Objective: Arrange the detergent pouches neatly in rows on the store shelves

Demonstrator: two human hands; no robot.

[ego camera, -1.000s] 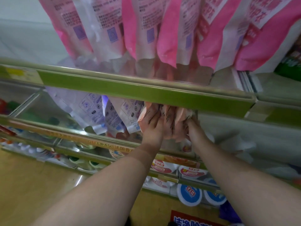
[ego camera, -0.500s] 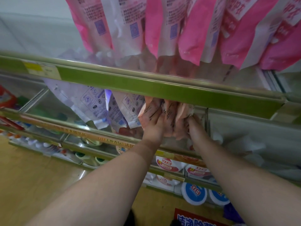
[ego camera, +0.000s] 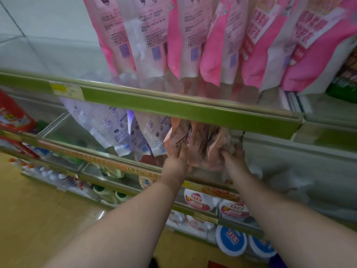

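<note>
We see both bare hands reaching under the green-edged metal shelf rail (ego camera: 193, 111) to a cluster of salmon-pink plastic detergent pouches (ego camera: 201, 144) on the second shelf. The left hand (ego camera: 176, 161) lies against the cluster's left face, fingers straight and pointing up over the printed film, pressing rather than curling round it. The right hand (ego camera: 232, 159) meets the cluster's right side; its fingers look bent into the crumpled film, but blur keeps us from telling whether they truly grip it. Both forearms rise from the bottom of the view and converge on the cluster, left wrist roughly straight, right wrist angled inward.

The salmon-pink pouches stand upright between the two hands, their tops hidden behind the rail. Just to their left lean pale lilac-and-white pouches (ego camera: 116, 128), tilted leftward. On the shelf above, a row of bright pink-and-white pouches (ego camera: 222, 45) stands close together. Below we see round white tubs with red labels (ego camera: 199, 200) and blue-lidded tubs (ego camera: 230, 240), and a red package (ego camera: 13, 115) at far left.
</note>
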